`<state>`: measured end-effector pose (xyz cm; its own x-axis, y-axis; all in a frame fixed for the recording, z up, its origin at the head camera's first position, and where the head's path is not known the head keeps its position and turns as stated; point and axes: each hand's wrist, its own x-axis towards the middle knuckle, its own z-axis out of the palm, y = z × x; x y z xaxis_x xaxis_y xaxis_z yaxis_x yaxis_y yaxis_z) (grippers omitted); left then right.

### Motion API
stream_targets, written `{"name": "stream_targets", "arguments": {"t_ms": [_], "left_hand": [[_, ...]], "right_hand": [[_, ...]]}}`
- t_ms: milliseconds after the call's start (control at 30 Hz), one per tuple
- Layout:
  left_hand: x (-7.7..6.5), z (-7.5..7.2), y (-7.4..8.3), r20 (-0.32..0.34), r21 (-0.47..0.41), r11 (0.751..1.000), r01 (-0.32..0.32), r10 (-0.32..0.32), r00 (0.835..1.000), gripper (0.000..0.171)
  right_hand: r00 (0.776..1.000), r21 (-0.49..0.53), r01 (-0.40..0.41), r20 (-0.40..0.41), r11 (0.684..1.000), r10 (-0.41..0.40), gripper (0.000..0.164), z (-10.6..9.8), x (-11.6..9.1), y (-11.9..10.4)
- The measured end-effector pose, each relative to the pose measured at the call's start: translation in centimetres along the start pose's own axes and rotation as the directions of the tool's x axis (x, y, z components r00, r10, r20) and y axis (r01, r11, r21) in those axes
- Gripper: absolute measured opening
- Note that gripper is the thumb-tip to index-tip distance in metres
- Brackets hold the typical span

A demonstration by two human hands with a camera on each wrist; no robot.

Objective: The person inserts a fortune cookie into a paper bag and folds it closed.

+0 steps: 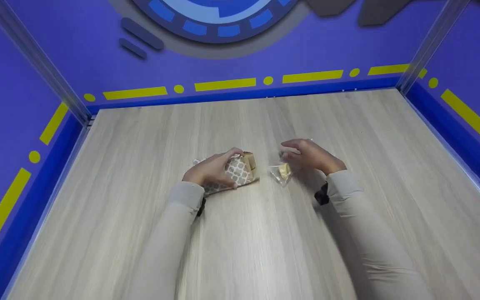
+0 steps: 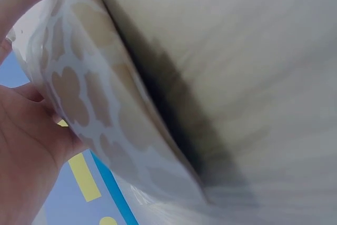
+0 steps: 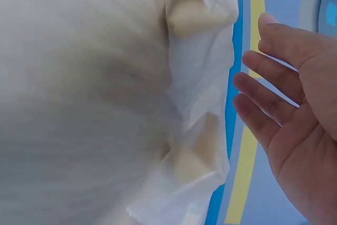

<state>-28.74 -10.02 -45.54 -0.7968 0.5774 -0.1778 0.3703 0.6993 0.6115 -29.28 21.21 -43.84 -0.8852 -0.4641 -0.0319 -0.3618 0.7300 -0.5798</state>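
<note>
A paper bag (image 1: 240, 171) printed with a white lattice on beige lies on its side, its brown open end toward the right. My left hand (image 1: 211, 170) grips it from above, thumb on the near side and fingers over the far side. In the left wrist view the bag (image 2: 100, 98) fills the middle. My right hand (image 1: 313, 156) hovers by a clear packet (image 1: 283, 171) with a pale yellow piece inside. The right wrist view shows its fingers apart from two wrapped pieces, an upper one (image 3: 197, 14) and a lower one (image 3: 195, 156), and holding nothing.
The pale wooden table (image 1: 140, 233) extends on all sides of the hands. Blue-purple panels (image 1: 77, 50) with yellow dashes enclose its back and sides, joined by metal posts (image 1: 427, 46) at the corners.
</note>
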Motion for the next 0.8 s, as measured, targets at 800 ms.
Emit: {"name": "stream_targets", "arguments": {"t_ms": [800], "left_hand": [[-0.1,0.0,0.1,0.007,0.01,0.999,0.031,-0.031,0.999,0.092]], "right_hand": [[0.999,-0.006,0.005,0.053,1.0,-0.005,0.045,0.2,-0.2,1.7]]}}
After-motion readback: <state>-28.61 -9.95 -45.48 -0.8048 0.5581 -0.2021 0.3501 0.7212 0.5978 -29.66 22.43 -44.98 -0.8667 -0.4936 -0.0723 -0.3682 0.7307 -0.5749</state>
